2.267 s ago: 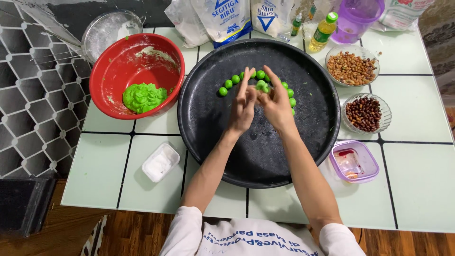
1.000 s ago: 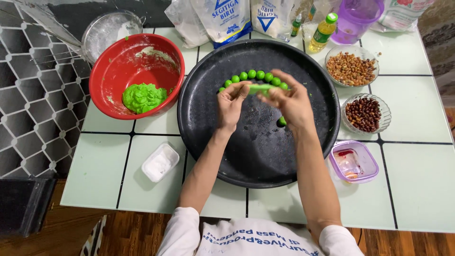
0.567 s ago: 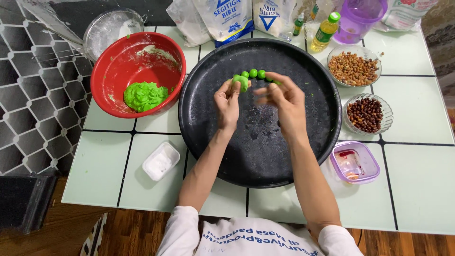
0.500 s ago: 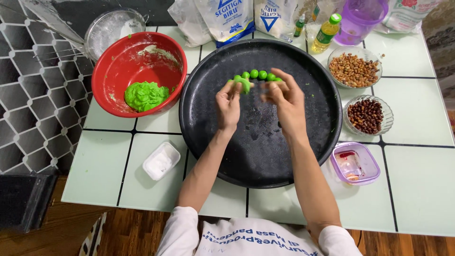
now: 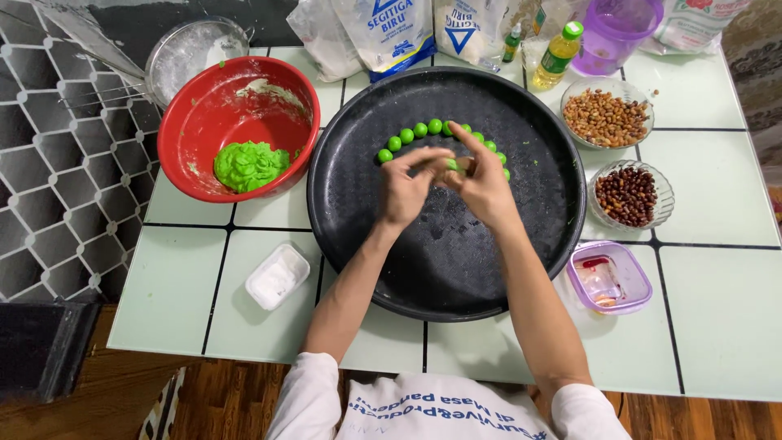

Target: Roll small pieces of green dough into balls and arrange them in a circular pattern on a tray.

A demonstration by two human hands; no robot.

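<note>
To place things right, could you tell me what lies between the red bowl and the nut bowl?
In the head view, the black round tray lies between them.

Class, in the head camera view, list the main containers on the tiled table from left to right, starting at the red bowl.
Red bowl → small white tub → big black tray → purple-lidded box → glass bowl of dark beans.

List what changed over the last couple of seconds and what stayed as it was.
Both hands drew back from the arc of small green dough balls. A second ago they held a short green piece stretched between them; now the left hand and right hand meet, fingers pinched around a green bit. The round black tray, red bowl and side dishes stayed put.
</note>
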